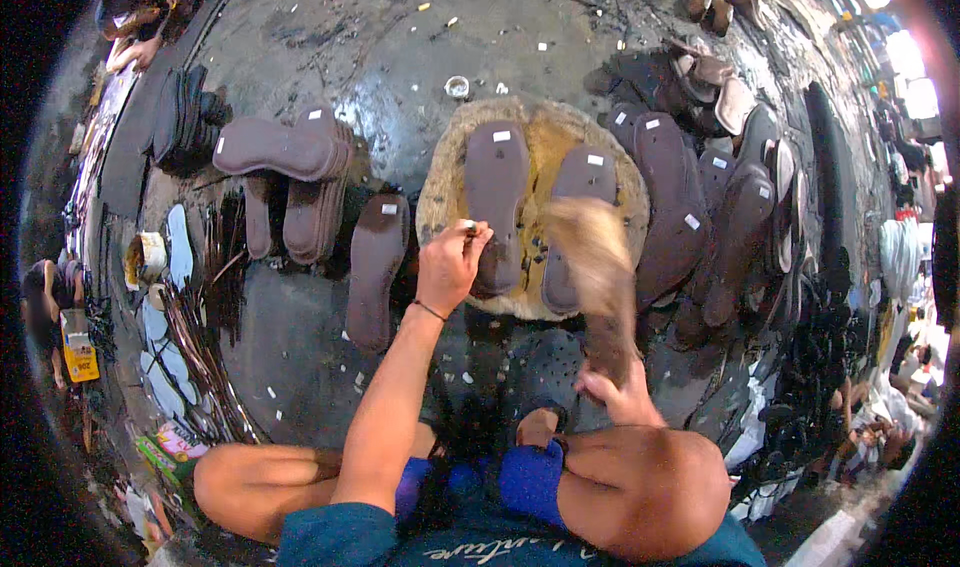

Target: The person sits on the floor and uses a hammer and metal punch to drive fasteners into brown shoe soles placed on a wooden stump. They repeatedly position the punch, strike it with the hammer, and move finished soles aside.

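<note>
On a round, pale wooden block (440, 182) lie two brown soles with small white stickers, a left sole (497, 167) and a right sole (583, 177). My left hand (452, 265) is closed in a pinch beside the left sole's lower part, with a small whitish tip showing at its fingertips; the thing itself is too small to name. Gripped in my right hand (622, 395) is a wooden mallet (592, 242), smeared by motion. Its pale head hides part of the right sole. Small dark bits are scattered on the block between the soles.
Stacked brown soles (315, 157) stand left of the block, near a single sole (378, 267). More soles (670, 197) are piled on its right. A small round container (457, 87) sits beyond it. Dark strips (200, 357) and a stained tub (147, 257) lie far left.
</note>
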Action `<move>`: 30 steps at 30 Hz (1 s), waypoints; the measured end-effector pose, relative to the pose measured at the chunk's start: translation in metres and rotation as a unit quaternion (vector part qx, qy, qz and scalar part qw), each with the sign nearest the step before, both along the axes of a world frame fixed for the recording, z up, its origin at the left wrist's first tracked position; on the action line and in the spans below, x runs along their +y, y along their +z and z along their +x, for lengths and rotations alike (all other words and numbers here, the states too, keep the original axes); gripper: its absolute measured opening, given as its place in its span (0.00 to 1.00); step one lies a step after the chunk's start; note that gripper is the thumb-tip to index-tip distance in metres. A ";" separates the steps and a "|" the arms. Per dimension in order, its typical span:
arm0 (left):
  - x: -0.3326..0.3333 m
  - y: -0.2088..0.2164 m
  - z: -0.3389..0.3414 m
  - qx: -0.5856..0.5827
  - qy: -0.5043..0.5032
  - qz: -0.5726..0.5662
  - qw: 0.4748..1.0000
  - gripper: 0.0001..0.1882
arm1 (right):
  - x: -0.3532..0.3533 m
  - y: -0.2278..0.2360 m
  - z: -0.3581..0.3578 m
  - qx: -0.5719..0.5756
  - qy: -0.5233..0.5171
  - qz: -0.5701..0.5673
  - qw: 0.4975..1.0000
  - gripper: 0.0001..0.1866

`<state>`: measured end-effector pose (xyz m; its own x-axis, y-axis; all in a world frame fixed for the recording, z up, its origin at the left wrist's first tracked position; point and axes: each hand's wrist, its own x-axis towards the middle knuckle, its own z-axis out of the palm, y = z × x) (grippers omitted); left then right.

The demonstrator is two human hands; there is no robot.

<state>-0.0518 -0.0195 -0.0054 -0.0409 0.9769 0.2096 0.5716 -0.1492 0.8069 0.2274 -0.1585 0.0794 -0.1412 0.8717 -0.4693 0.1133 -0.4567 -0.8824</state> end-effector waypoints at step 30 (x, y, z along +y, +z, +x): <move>-0.077 0.022 -0.104 0.180 0.230 -0.268 0.918 0.35 | 0.151 -0.030 -0.066 -0.353 0.028 0.451 0.819 0.42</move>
<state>-0.1558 -0.0961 0.0169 -0.4974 0.8404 -0.2152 0.7183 0.5381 0.4410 0.1615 -0.0080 0.0496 -0.1633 0.9105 0.3800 0.7394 0.3679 -0.5638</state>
